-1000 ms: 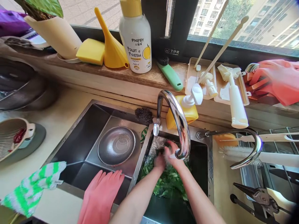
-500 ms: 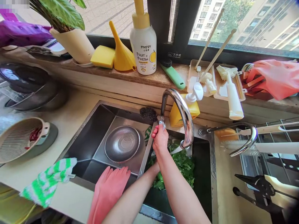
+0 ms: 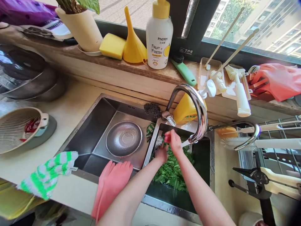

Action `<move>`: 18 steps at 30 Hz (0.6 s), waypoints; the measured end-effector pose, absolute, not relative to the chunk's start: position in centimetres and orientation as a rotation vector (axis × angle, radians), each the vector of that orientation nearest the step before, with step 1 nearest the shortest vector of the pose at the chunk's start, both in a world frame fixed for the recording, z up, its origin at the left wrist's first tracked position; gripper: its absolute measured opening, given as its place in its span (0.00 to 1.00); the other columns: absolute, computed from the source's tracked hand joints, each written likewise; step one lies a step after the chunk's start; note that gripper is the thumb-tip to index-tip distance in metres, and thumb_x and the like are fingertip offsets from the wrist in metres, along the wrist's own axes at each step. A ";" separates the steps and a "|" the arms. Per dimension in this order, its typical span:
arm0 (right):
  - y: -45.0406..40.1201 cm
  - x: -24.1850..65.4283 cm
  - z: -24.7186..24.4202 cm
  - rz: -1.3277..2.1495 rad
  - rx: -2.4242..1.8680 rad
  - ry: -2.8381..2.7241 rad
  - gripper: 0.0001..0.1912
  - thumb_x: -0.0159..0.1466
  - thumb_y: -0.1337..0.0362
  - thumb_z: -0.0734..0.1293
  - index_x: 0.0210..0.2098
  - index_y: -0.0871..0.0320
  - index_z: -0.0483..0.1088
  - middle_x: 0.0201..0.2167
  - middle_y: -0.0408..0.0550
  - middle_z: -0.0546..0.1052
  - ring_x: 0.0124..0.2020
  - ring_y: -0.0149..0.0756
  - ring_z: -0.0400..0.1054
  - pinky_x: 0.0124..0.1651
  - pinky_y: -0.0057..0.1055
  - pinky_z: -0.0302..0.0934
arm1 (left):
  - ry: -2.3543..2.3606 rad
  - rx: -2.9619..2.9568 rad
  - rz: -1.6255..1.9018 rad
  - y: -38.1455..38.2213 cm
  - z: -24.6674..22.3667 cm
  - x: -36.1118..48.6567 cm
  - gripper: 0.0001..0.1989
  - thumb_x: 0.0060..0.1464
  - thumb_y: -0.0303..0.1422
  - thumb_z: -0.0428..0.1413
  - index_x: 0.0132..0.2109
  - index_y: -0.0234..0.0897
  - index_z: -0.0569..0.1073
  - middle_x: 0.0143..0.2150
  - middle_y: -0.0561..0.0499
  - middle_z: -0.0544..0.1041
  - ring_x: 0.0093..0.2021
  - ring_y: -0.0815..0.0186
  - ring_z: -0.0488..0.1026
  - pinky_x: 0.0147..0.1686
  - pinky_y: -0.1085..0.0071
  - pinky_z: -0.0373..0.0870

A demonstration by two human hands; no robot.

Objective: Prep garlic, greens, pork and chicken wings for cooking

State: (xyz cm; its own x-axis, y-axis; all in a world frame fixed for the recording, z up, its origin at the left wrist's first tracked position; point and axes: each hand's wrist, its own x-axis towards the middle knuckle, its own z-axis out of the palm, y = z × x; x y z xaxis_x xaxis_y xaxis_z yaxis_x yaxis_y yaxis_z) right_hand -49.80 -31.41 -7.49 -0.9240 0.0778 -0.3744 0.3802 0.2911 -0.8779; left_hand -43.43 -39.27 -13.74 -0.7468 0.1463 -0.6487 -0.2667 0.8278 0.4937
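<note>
My left hand (image 3: 161,153) is down at the top of a pile of dark green leafy vegetables (image 3: 171,172) in the right basin of the steel sink. My right hand (image 3: 173,141) is just above it, fingers curled, under the arched chrome faucet (image 3: 199,106). The two hands nearly touch, and what lies between them is hidden. The faucet's short lever (image 3: 168,118) stands to the left of my hands, not touched. Both forearms are bare.
Pink rubber gloves (image 3: 110,185) hang over the sink's front edge, and a striped green cloth (image 3: 47,174) lies on the counter. The left basin holds a steel strainer (image 3: 124,138). A dish rack (image 3: 263,163) with brushes and scissors stands right; bottles and a funnel (image 3: 133,44) line the sill.
My right hand has left the faucet lever and come down to the greens beside my left hand. The lever now points differently. The view has shifted to the right.
</note>
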 end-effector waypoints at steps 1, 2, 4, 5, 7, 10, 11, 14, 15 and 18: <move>-29.7 -49.1 -8.7 -1.414 0.348 2.402 0.29 0.64 0.41 0.53 0.38 0.58 0.72 0.33 0.50 0.75 0.38 0.39 0.71 0.42 0.37 0.66 | 2.306 -0.068 0.727 -39.0 -14.1 -43.9 0.37 0.50 0.28 0.60 0.65 0.48 0.58 0.72 0.44 0.48 0.68 0.46 0.48 0.60 0.47 0.56; -27.9 -48.4 -9.8 -1.257 0.331 2.455 0.25 0.61 0.43 0.61 0.41 0.57 0.73 0.41 0.54 0.75 0.47 0.45 0.69 0.49 0.42 0.63 | 2.313 -0.045 0.706 -38.8 -14.4 -44.4 0.42 0.47 0.28 0.63 0.66 0.50 0.56 0.73 0.45 0.44 0.69 0.44 0.44 0.60 0.43 0.53; -25.2 -46.4 -12.1 -0.940 0.301 2.496 0.31 0.52 0.50 0.72 0.52 0.55 0.70 0.57 0.58 0.66 0.62 0.58 0.54 0.57 0.52 0.55 | 2.295 -0.021 0.629 -38.2 -15.2 -44.6 0.52 0.39 0.31 0.69 0.67 0.55 0.52 0.73 0.47 0.39 0.70 0.39 0.39 0.59 0.37 0.50; -24.3 -45.1 -13.1 -0.790 0.280 2.480 0.39 0.48 0.53 0.75 0.58 0.53 0.66 0.63 0.59 0.59 0.66 0.63 0.45 0.58 0.56 0.52 | 2.277 -0.028 0.577 -37.9 -15.5 -44.3 0.56 0.35 0.32 0.70 0.68 0.56 0.49 0.73 0.46 0.38 0.69 0.37 0.39 0.58 0.35 0.51; -23.6 -42.3 -14.7 -0.451 0.183 2.418 0.48 0.48 0.55 0.75 0.65 0.49 0.55 0.69 0.58 0.45 0.68 0.70 0.34 0.56 0.62 0.52 | 2.245 -0.062 0.472 -37.3 -15.9 -43.2 0.58 0.36 0.34 0.70 0.69 0.52 0.46 0.72 0.38 0.44 0.67 0.35 0.47 0.54 0.37 0.58; -23.5 -39.5 -16.0 -0.252 0.069 2.362 0.44 0.53 0.68 0.72 0.65 0.43 0.54 0.70 0.57 0.45 0.65 0.65 0.49 0.55 0.54 0.57 | 2.221 -0.084 0.420 -36.7 -16.0 -42.0 0.36 0.52 0.32 0.59 0.66 0.39 0.57 0.61 0.31 0.66 0.57 0.45 0.68 0.48 0.52 0.69; -23.2 -39.4 -16.1 -0.247 0.062 2.349 0.41 0.54 0.72 0.69 0.64 0.42 0.57 0.68 0.55 0.52 0.61 0.58 0.57 0.54 0.47 0.59 | 2.209 -0.079 0.423 -36.5 -16.0 -42.1 0.27 0.56 0.31 0.54 0.63 0.38 0.63 0.55 0.33 0.72 0.52 0.49 0.72 0.46 0.56 0.70; -21.5 -40.7 -15.9 -0.255 0.166 2.361 0.35 0.60 0.75 0.60 0.65 0.44 0.55 0.60 0.54 0.63 0.54 0.43 0.68 0.51 0.35 0.62 | 2.216 -0.068 0.457 -36.6 -15.3 -43.0 0.18 0.60 0.31 0.48 0.56 0.42 0.70 0.48 0.41 0.76 0.49 0.55 0.74 0.48 0.61 0.69; -21.0 -40.9 -15.7 -0.242 0.234 2.399 0.34 0.63 0.72 0.58 0.67 0.47 0.51 0.62 0.57 0.61 0.56 0.44 0.66 0.52 0.36 0.61 | 2.237 -0.075 0.465 -36.7 -15.1 -43.1 0.19 0.60 0.33 0.48 0.57 0.45 0.69 0.51 0.42 0.75 0.52 0.55 0.73 0.50 0.60 0.68; -21.4 -39.2 -15.4 -0.189 0.432 2.475 0.41 0.65 0.55 0.61 0.70 0.51 0.36 0.69 0.63 0.42 0.65 0.60 0.51 0.53 0.50 0.60 | 2.267 -0.155 0.431 -36.9 -14.4 -41.2 0.37 0.53 0.41 0.58 0.67 0.50 0.53 0.65 0.38 0.61 0.62 0.43 0.61 0.56 0.46 0.61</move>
State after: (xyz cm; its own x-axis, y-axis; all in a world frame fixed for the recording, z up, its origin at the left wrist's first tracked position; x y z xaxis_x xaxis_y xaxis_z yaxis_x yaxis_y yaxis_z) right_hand -39.23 -21.42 -15.43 -0.7595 0.2617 -0.5956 0.3489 0.9365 -0.0334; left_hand -41.17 -36.88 -14.44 -0.6684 0.0271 -0.7433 -0.2475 0.9343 0.2566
